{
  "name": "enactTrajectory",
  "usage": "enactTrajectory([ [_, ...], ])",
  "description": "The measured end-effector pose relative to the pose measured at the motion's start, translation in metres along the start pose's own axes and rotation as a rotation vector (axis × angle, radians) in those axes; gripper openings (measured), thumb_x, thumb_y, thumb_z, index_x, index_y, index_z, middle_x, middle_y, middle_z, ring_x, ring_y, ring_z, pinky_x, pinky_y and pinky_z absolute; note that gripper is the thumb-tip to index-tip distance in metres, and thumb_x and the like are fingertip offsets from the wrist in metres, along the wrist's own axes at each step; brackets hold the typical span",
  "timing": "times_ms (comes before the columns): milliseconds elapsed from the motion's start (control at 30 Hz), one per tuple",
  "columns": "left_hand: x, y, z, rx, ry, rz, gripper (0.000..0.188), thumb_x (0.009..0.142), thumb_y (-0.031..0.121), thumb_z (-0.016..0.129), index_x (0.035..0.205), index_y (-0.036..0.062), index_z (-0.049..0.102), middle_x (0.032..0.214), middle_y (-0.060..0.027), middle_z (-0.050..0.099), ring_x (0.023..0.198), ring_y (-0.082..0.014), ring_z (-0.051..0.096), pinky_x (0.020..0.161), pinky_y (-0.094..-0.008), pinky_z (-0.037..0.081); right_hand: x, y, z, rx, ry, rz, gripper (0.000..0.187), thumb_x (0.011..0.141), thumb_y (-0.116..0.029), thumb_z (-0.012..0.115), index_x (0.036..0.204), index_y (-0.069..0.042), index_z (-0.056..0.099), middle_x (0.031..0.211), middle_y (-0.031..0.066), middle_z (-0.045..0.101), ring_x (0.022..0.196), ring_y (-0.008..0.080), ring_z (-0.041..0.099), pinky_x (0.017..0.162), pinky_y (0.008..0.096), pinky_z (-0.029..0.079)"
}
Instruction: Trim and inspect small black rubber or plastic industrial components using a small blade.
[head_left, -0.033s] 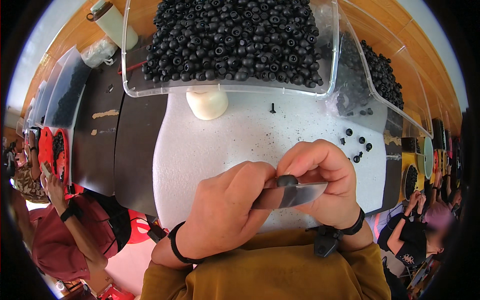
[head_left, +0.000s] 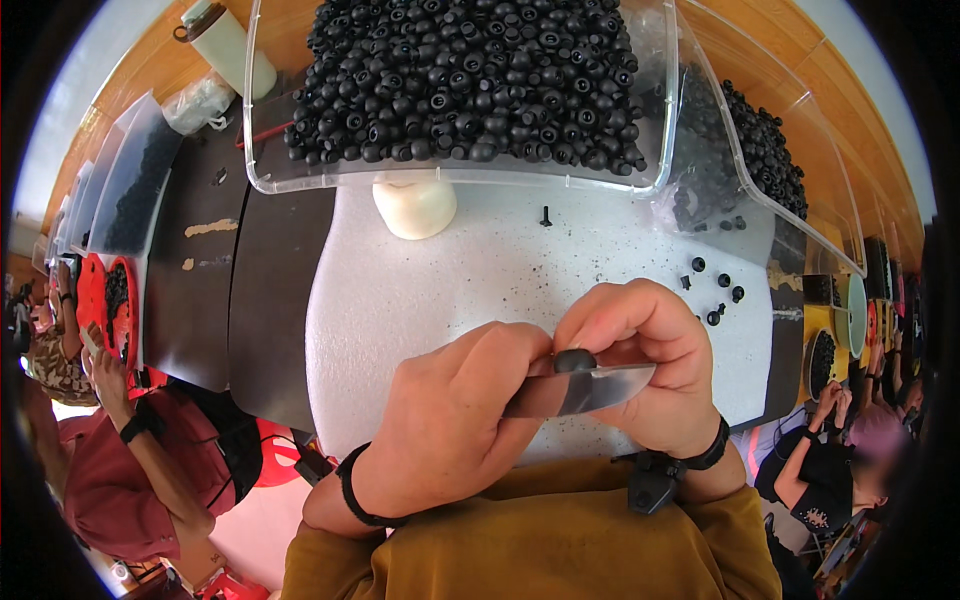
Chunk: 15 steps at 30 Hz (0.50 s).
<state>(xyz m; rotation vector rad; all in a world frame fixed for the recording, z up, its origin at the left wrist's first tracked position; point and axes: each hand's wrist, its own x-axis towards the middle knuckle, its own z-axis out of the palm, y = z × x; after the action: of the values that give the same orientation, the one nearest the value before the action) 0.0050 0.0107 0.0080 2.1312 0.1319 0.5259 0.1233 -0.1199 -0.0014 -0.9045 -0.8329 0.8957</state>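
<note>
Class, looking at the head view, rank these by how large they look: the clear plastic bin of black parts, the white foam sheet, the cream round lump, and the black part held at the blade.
1. White foam sheet and clear plastic bin: too alike to rank.
2. Cream round lump.
3. Black part.

Bin [head_left: 300, 170] of caps [head_left: 470, 70] sat far on pad [head_left: 500, 270]; loose caps [head_left: 715, 290] right; bottle [head_left: 235, 50] far left.

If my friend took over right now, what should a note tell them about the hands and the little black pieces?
Left hand: grips a knife.
Right hand: pinches one black rubber piece against the blade.
Clear bin ahead is piled with black pieces; a few loose pieces lie on the white foam pad.
Done: cannot tell.
Left: the bin is very full.
</note>
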Motion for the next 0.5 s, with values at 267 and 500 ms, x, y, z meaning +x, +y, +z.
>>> enactTrajectory([
  [267,-0.0014,0.0009,-0.0001,0.0,-0.005,-0.017,0.019,0.074,0.002,0.064,0.088,0.0031,0.052,0.075,-0.0106,0.057,0.062,-0.0286,0.059,0.05,-0.0343,0.046,-0.0027,0.0025,0.0014,-0.003,0.003,-0.013,0.025,0.082,0.006,0.057,0.106,0.001,0.05,0.101,0.0068,0.054,0.092,0.0108,0.053,0.08,0.0247,0.043],
  [500,-0.0028,0.0003,0.0009,0.003,0.01,-0.005,0.014,0.079,0.004,0.062,0.088,0.0013,0.052,0.07,-0.011,0.057,0.057,-0.0223,0.056,0.053,-0.0279,0.044,-0.0032,0.0007,0.0033,-0.012,0.012,-0.011,0.025,0.082,0.004,0.058,0.105,0.002,0.05,0.102,0.0077,0.055,0.093,0.012,0.054,0.081,0.0256,0.043],
])
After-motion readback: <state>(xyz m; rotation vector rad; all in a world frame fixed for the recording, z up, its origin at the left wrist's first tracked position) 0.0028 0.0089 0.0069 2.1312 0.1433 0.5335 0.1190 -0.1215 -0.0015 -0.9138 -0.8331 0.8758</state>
